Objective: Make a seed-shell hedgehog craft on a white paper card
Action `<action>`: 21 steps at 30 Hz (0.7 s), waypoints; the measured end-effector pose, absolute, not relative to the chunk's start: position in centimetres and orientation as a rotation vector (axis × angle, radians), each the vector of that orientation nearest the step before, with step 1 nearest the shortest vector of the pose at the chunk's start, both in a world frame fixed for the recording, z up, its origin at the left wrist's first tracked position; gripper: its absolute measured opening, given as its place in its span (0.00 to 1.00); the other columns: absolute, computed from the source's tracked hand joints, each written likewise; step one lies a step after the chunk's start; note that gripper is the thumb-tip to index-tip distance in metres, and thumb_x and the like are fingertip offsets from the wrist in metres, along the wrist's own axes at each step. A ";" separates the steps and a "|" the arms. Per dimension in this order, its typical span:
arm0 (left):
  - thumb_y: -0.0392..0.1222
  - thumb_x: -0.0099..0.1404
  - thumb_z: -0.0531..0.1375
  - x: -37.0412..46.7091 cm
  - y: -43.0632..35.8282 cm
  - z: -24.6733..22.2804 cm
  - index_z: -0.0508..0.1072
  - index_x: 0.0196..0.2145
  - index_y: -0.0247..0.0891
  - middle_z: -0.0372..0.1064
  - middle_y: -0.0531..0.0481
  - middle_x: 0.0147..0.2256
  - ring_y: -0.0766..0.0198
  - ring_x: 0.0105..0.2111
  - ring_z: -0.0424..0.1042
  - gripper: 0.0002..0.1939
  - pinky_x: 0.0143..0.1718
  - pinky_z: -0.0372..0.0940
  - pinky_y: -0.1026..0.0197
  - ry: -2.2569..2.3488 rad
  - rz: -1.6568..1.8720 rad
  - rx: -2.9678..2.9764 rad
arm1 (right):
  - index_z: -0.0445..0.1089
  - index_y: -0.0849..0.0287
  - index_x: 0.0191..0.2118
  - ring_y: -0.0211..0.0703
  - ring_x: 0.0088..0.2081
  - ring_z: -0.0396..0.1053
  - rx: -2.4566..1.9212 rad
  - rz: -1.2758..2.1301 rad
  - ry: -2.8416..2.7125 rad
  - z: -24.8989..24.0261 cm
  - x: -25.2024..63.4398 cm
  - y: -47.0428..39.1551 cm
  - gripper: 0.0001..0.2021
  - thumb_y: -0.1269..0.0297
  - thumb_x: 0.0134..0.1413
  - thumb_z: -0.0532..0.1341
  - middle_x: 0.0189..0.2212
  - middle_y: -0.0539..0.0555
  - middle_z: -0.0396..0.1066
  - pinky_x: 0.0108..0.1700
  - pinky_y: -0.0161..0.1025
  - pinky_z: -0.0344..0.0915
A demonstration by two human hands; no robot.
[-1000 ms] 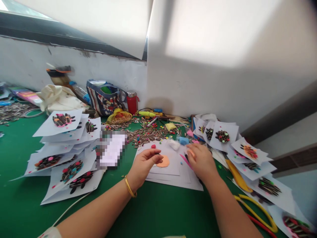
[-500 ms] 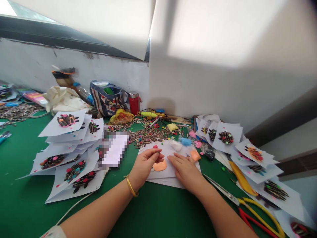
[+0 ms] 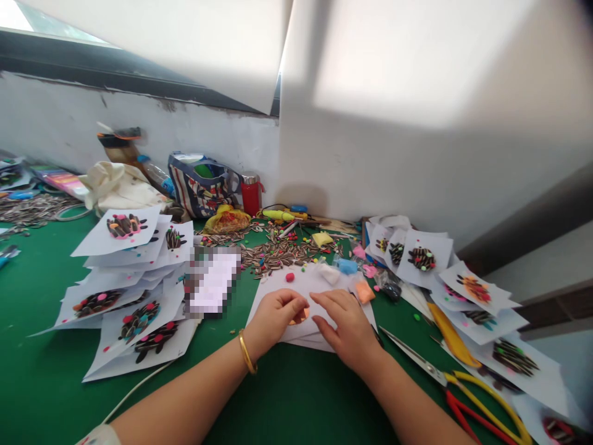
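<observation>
My left hand (image 3: 275, 318), with a gold bangle at the wrist, is closed in a pinch over the white paper (image 3: 266, 285). What its fingertips hold, if anything, is hidden. Right beside them lies a flat orange piece of clay (image 3: 301, 316), partly covered by that hand. My right hand (image 3: 348, 324) is open over the paper's right part, thumb apart from the curved fingers, fingertips close to the left ones. Higher up on the same paper rests a small red clay ball (image 3: 290, 277).
Loose sunflower seeds (image 3: 278, 253) and small coloured balls lie behind the paper. Clay packs, including a blue one (image 3: 346, 266), sit to the right. Scissors (image 3: 430, 369) lie by my right forearm. Stacked seed-picture sheets (image 3: 134, 247) stand left; more sheets (image 3: 486, 327) lie right.
My left hand has drawn down toward me, uncovering the red ball, and now covers more of the orange clay. My right hand has gone from lying flat to curved with the thumb apart.
</observation>
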State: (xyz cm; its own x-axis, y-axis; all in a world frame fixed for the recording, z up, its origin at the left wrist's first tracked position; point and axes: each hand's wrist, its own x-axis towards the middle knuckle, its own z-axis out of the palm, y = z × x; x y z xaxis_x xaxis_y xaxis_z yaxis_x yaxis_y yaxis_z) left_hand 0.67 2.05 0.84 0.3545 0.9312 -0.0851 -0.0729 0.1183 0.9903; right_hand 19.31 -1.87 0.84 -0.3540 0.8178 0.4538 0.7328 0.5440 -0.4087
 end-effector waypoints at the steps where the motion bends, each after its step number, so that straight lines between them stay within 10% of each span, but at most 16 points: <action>1: 0.52 0.56 0.65 0.7 2.0 0.7 0.76 0.27 0.34 0.70 0.52 0.22 0.68 0.24 0.67 0.16 0.28 0.63 0.64 0.922 0.894 1.258 | 0.67 0.54 0.56 0.50 0.45 0.68 -1.204 0.183 -2.157 1.0 19.0 -2.1 0.17 0.63 0.61 0.59 0.44 0.58 0.73 0.48 0.49 0.64; 9: 0.54 0.63 0.59 0.8 1.2 1.0 0.73 0.23 0.35 0.69 0.51 0.23 0.67 0.26 0.66 0.20 0.30 0.62 0.65 0.872 0.775 1.610 | 0.72 0.54 0.43 0.44 0.37 0.68 -1.081 0.148 -2.047 1.0 18.5 -2.6 0.06 0.67 0.61 0.61 0.34 0.53 0.73 0.41 0.43 0.63; 21: 0.43 0.71 0.49 -1.6 4.8 -0.5 0.70 0.54 0.38 0.73 0.45 0.51 0.58 0.51 0.70 0.18 0.54 0.63 0.54 1.111 0.699 2.295 | 0.74 0.56 0.42 0.46 0.41 0.68 -1.470 0.152 -2.100 -1.8 20.8 0.5 0.07 0.67 0.61 0.59 0.36 0.54 0.73 0.45 0.42 0.61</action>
